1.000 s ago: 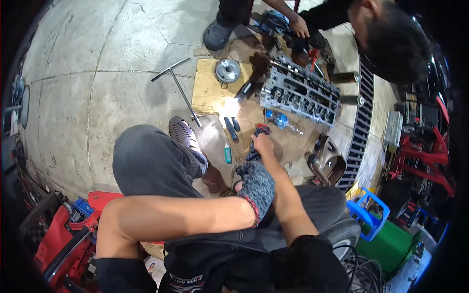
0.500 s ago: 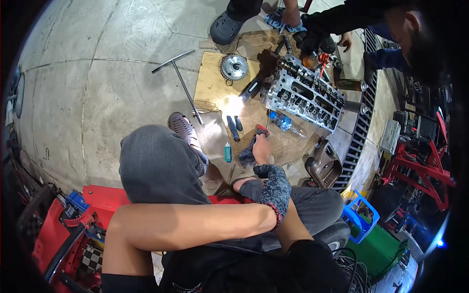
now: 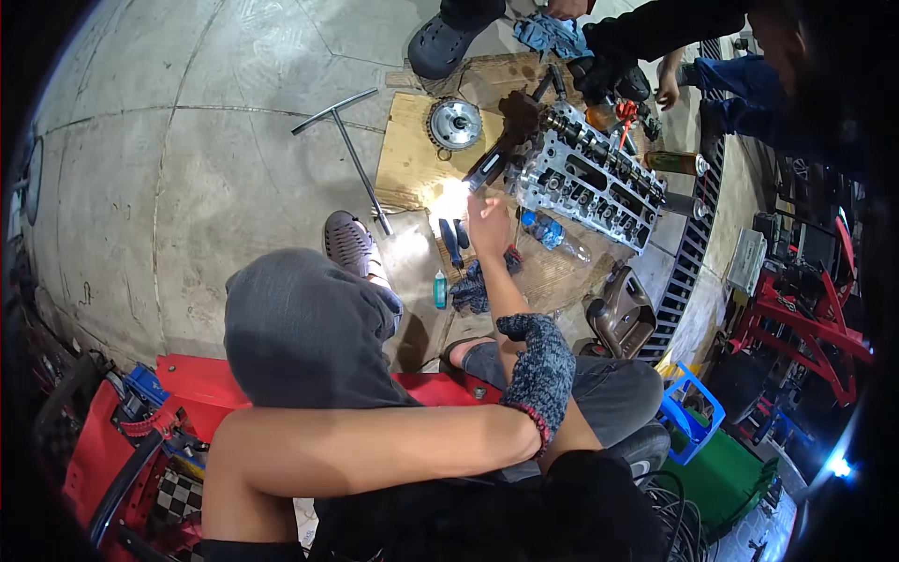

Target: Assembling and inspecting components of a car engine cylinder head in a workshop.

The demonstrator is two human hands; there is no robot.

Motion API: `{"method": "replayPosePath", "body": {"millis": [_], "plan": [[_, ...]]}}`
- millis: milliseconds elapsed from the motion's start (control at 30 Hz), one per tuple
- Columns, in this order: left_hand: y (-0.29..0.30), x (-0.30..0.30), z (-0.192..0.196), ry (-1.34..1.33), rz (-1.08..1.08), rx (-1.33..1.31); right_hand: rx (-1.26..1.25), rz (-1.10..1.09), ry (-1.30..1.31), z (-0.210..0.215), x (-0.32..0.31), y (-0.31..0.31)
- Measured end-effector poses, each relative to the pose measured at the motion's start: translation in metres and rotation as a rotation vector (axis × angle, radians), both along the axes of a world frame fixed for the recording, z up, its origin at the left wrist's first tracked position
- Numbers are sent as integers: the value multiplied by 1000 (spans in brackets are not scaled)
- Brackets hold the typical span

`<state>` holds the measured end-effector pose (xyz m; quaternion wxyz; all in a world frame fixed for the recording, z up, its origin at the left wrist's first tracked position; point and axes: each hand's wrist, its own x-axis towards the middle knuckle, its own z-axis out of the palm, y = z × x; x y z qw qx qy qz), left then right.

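My bare right hand reaches over the cardboard, fingers loosely apart and nothing seen in them. Its fingertips are beside the glaring end of a dark work light; whether they touch it is unclear. My left hand, in a dark grey knit glove with a red-edged cuff, is bent over my right forearm. A second grey glove lies crumpled below my right hand. Close by are a dark-handled tool, a small teal bottle and a clear plastic bottle with a blue label.
An engine cylinder head stands on the cardboard, right of a toothed metal wheel. A T-handle wrench lies left. Other people's hands and a clog are at the far side. A floor grate runs right, past a brown container.
My right hand has let go of the crumpled glove and moved away from me, up to the work light. My left hand stays on my right forearm.
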<state>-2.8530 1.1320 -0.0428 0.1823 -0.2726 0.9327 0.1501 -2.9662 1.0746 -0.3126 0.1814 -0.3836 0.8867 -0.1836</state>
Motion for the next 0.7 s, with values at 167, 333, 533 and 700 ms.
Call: {"method": "replayPosePath", "body": {"millis": [167, 333, 533, 700], "plan": [[-6, 5, -6, -6, 68, 47, 299, -125, -62, 4, 18, -61], [-15, 4, -1, 11, 128, 48, 336, -113, -17, 7, 13, -66], [-28, 12, 3, 152, 175, 126, 245, -15, -118, -3, 4, -57], [-91, -10, 35, 276, 114, -29, -226, 152, -471, -25, -84, -4]]}}
